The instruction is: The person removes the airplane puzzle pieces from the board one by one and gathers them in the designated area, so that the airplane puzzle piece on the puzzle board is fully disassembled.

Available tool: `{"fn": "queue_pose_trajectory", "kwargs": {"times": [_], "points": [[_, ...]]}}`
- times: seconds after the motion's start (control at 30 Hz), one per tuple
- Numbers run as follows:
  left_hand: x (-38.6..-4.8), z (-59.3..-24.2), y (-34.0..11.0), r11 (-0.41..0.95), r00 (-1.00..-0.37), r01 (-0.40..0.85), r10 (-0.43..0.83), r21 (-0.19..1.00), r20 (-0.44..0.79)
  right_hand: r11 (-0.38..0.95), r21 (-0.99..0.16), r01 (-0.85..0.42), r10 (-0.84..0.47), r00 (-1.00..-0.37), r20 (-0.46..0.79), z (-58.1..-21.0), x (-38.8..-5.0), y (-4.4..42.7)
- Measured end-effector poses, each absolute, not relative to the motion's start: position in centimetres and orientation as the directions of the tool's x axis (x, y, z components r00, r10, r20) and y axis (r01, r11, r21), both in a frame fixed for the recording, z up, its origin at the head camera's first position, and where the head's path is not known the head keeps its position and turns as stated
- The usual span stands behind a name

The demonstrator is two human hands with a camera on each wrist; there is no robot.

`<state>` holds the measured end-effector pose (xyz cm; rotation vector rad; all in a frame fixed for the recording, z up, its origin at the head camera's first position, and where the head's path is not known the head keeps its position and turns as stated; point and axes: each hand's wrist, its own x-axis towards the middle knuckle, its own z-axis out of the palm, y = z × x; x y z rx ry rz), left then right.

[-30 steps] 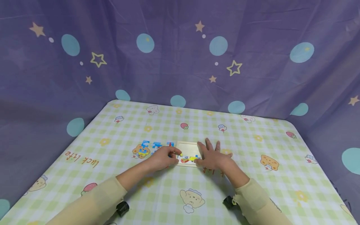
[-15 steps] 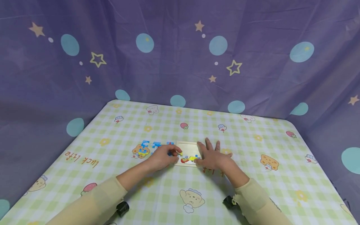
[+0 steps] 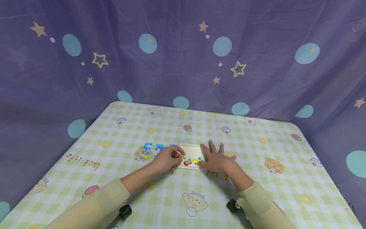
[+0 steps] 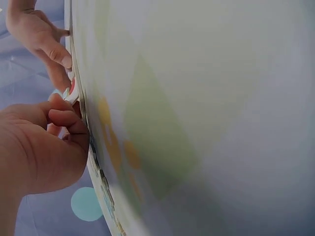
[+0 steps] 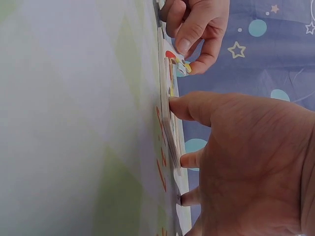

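A shallow wooden puzzle tray lies mid-table, with several joined jigsaw pieces along its near side. Over the tray's left end, my left hand pinches a jigsaw piece between thumb and fingers. The right wrist view shows that piece tilted, with red, yellow and white print, at the tray's end. My right hand spreads its fingers over the tray's right edge. Its thumb presses at the near side of the tray, by the joined pieces. Part of the tray's right side is hidden beneath this hand.
Loose blue jigsaw pieces lie left of the tray, some hidden behind my left hand. A green-and-white checked cloth covers the table. Behind its far edge hangs a purple curtain.
My left fingers have shifted slightly and the piece they pinch shows more tilted at the tray's left end. My right hand has stayed in place.
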<state>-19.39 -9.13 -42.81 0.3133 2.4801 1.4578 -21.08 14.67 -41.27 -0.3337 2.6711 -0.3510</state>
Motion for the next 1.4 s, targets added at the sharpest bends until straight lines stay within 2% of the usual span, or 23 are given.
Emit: {"fn": "queue_pose_trajectory", "kwargs": {"times": [0.4,0.97,1.4], "points": [[-19.6,-42.7,-9.2,0.447,-0.956,0.028,0.272,0.894,-0.106,0.944,-0.284,-0.168,-0.272,-0.884,-0.381,-41.0,-21.2,14.6],[-19.7,-42.1,-10.6,0.384,-0.974,-0.087,0.161,0.919,-0.159,0.944,-0.264,-0.196,-0.292,-0.868,-0.401,-41.4,-21.3,14.6],[-19.5,-41.7,-13.0,0.331,-0.973,-0.096,0.166,0.939,-0.158,0.94,-0.265,-0.214,-0.308,-0.866,-0.395,-41.2,-21.0,14.8]]}}
